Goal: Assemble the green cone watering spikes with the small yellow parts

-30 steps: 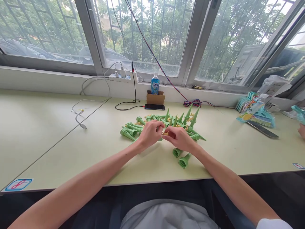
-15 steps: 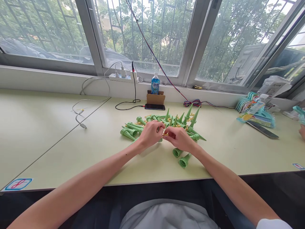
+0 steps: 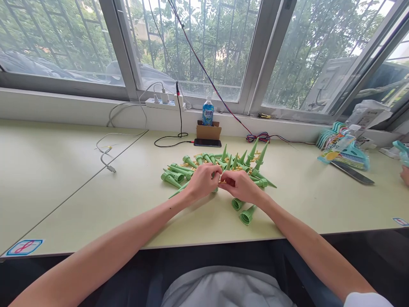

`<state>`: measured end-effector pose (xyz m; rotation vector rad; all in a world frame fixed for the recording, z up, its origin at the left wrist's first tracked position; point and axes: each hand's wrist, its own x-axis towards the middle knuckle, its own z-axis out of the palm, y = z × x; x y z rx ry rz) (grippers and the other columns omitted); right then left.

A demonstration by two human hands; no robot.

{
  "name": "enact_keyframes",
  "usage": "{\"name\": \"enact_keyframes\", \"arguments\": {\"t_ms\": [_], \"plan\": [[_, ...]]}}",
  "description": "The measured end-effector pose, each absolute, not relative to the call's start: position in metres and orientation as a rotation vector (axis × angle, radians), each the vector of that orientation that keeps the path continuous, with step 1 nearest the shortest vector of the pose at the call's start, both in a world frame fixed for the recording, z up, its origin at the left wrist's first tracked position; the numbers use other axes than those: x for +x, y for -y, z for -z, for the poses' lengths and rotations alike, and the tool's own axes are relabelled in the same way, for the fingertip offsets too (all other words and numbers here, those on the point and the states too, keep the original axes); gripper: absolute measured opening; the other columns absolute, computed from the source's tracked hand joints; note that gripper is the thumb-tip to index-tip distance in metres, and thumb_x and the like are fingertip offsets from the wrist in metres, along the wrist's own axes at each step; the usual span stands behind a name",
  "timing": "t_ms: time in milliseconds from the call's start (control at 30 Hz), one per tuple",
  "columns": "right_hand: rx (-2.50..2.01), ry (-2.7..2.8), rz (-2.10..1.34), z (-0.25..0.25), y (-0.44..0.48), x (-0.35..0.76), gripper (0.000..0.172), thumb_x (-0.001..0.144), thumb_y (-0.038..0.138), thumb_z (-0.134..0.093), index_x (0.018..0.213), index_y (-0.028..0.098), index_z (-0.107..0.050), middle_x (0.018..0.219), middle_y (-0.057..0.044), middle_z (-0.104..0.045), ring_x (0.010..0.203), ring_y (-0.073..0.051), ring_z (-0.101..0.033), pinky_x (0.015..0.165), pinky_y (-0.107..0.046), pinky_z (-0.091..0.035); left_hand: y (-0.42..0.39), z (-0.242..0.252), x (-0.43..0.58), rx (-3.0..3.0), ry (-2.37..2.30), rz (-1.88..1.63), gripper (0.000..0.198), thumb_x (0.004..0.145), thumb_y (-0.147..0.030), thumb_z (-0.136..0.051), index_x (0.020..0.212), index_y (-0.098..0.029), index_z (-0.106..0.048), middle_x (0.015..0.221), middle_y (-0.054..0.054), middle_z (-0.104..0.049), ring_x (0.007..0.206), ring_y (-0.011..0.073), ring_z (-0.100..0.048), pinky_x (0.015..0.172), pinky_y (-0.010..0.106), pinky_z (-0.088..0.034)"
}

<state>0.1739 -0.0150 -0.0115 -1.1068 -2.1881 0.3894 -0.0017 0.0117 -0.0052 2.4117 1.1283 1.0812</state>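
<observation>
My left hand (image 3: 202, 181) is closed around a green plant watering spike (image 3: 215, 189), mostly hidden by the fingers. My right hand (image 3: 240, 184) pinches a small yellow valve (image 3: 223, 182) against the side of that spike; whether it sits in a hole there I cannot tell. Behind both hands lies a heap of similar green spikes (image 3: 179, 169), some standing point-up, with small yellow pieces among them. Two loose green spikes lie by my right wrist, the nearer spike (image 3: 246, 216) with its threaded opening toward me.
A phone (image 3: 207, 143) on a cable lies before a cardboard box (image 3: 208, 131) and a blue bottle (image 3: 207, 111). To the right are another phone (image 3: 351, 172) and packaged brushes (image 3: 354, 156). Another person's hand (image 3: 405, 174) shows at the right edge. A white cable (image 3: 105, 157) lies left.
Both hands stay almost in place, with only a slight shift of the fingers around the spike and the valve. The heap looks the same.
</observation>
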Motion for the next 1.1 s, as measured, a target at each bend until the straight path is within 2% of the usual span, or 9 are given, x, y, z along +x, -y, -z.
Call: {"name": "enact_keyframes", "arguments": {"t_ms": [267,467,733,1000,1100], "plan": [[-1.147,2.183,-0.417,0.0125,0.014,0.1734,0.033,0.094,0.029,-0.052,0.064,0.019,-0.044,0.055,0.005,-0.047,0.052,-0.009,-0.036,0.055,-0.023,-0.03,-0.0131,0.0068,-0.0021,2.407,-1.111,-1.113,0.027,0.082,-0.013,-0.044,0.075,-0.019,-0.069,0.072,0.001,-0.064,0.067,0.0138,-0.053,0.066,0.027,-0.04],[-1.075,2.179,-0.399,0.0136,0.0136,0.1743,0.021,0.089,0.029,-0.061,0.073,0.018,-0.053,0.058,0.005,-0.048,0.053,-0.009,-0.037,0.056,-0.022,-0.032,-0.0121,0.006,-0.0014,2.404,-1.109,-1.089,0.027,0.081,-0.013,-0.045,0.071,-0.019,-0.068,0.071,0.001,-0.063,0.067,0.0138,-0.053,0.066,0.027,-0.04],[-1.055,2.221,-0.401,0.012,0.014,0.173,0.023,0.083,0.022,-0.065,0.069,0.018,-0.048,0.06,0.005,-0.046,0.056,-0.009,-0.037,0.056,-0.022,-0.03,-0.0128,0.008,-0.0005,2.412,-1.091,-1.104,0.026,0.081,-0.012,-0.045,0.071,-0.018,-0.068,0.07,0.0,-0.064,0.067,0.0135,-0.053,0.067,0.027,-0.041],[-1.087,2.224,-0.422,0.0152,0.0122,0.1751,0.027,0.09,0.028,-0.057,0.067,0.019,-0.046,0.056,0.006,-0.043,0.054,-0.009,-0.033,0.055,-0.022,-0.029,-0.0129,0.0081,-0.0005,2.415,-1.097,-1.127,0.026,0.08,-0.01,-0.046,0.072,-0.019,-0.069,0.069,0.0,-0.064,0.066,0.0134,-0.054,0.065,0.026,-0.041],[-1.107,2.231,-0.448,0.0165,0.0121,0.1766,0.03,0.094,0.03,-0.052,0.067,0.019,-0.044,0.056,0.005,-0.045,0.053,-0.009,-0.035,0.054,-0.023,-0.029,-0.013,0.0077,-0.0005,2.419,-1.098,-1.128,0.026,0.08,-0.01,-0.045,0.071,-0.019,-0.068,0.067,0.0,-0.064,0.064,0.0132,-0.054,0.064,0.026,-0.041]]}}
